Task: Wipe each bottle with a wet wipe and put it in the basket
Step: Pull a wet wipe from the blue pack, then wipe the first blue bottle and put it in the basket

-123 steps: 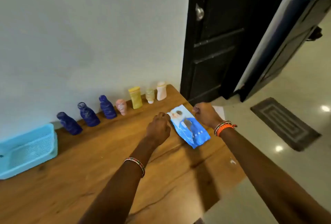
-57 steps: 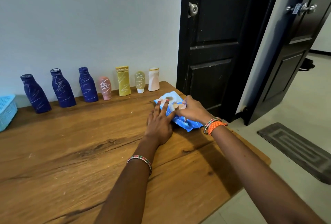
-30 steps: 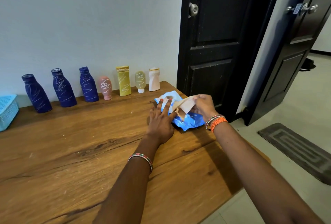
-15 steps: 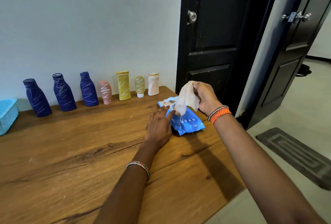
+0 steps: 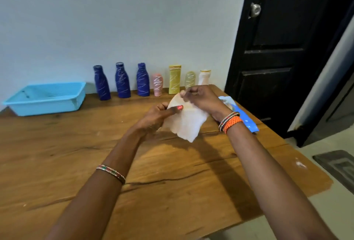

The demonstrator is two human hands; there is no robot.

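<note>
Seven bottles stand in a row along the far wall, none wiped by the look of it since every one has scribble marks on it: three dark blue bottles, a pink one, a yellow one, a pale green one and a white one partly hidden behind the hands. Only one view here, from the head. Both hands are up over the table spreading a wet wipe: the left hand pinches its left edge with thumb on top, the right hand pinches the top corner. So we're at the unfolding step, I'd say. Next move is probably grabbing a bottle, which needs one hand freed. The blue basket sits far left, well apart from the hands. The wipes pack lies at the right edge. Wood surface, pale wall, black door on the right.
</note>
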